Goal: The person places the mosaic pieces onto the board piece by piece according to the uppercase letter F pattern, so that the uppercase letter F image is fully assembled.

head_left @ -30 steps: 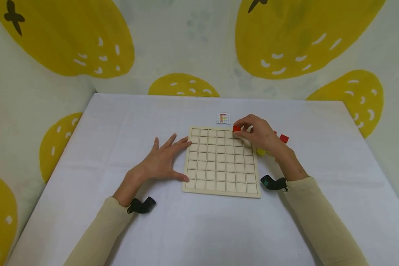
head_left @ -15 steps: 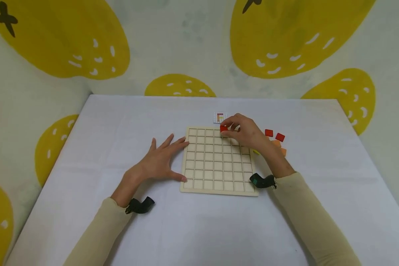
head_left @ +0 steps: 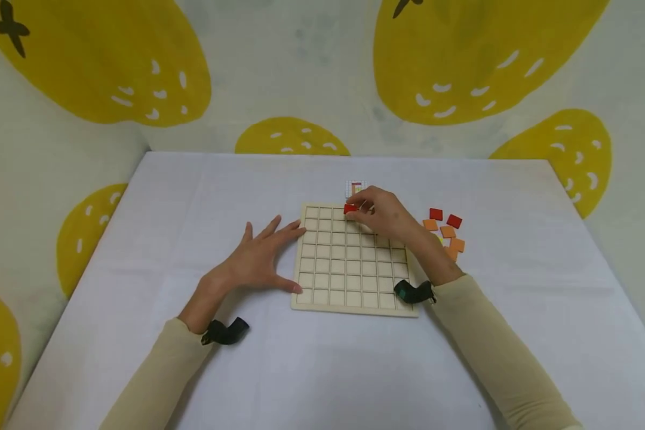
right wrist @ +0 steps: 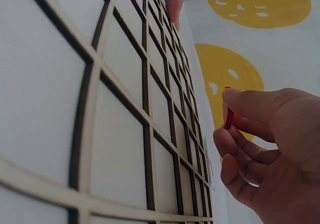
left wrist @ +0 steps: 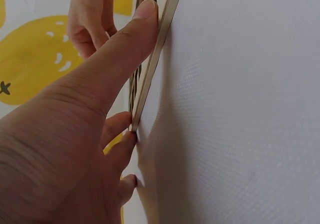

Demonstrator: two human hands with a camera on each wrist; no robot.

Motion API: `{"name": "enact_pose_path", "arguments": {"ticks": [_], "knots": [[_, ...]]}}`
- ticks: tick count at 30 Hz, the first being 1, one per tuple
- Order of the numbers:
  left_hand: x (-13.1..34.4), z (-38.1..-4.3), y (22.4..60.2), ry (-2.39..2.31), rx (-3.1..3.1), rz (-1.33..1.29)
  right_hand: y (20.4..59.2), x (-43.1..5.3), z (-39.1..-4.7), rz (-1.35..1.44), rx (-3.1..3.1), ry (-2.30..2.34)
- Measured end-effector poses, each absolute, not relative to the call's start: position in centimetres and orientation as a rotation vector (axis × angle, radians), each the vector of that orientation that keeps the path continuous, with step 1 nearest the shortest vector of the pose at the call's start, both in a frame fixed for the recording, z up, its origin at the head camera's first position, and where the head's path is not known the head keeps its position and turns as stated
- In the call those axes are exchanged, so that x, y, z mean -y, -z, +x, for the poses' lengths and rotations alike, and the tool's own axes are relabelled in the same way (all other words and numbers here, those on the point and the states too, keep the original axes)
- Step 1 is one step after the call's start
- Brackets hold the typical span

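Observation:
A pale wooden grid board (head_left: 353, 263) lies on the table, and its visible cells hold no tiles. My right hand (head_left: 384, 214) pinches a red square tile (head_left: 350, 209) between thumb and fingers over the board's far row, near the middle. In the right wrist view the red tile (right wrist: 228, 115) is seen nearly edge-on, apart from the grid. At the board's left edge rests my left hand (head_left: 260, 257), fingers spread, with thumb and fingertips touching the rim. The left wrist view shows the thumb (left wrist: 125, 39) on the rim.
Right of the board lie loose tiles: two red, several orange (head_left: 448, 232), and a yellow one partly hidden by the right arm. A small printed pattern card (head_left: 356, 186) lies beyond the far edge, partly covered by the right hand. A patterned wall stands behind the white table (head_left: 220, 185).
My right hand has moved left along the board's far row with the red tile, uncovering more loose tiles at the right. The left hand stays at the board's left edge.

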State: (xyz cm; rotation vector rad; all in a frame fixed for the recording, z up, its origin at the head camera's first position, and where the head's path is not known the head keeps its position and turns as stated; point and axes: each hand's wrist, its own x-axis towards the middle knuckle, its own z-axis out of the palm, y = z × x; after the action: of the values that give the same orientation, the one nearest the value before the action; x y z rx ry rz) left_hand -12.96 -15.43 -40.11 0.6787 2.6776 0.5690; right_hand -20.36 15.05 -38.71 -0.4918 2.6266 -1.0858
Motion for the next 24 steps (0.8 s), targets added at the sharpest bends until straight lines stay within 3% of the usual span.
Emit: {"name": "enact_pose_path", "arguments": {"ticks": [24], "knots": [[15.3,-12.9,40.5,-0.532,-2.701,0.674,40.2,-13.8,-20.2,-0.587,-2.649,0.964]]}}
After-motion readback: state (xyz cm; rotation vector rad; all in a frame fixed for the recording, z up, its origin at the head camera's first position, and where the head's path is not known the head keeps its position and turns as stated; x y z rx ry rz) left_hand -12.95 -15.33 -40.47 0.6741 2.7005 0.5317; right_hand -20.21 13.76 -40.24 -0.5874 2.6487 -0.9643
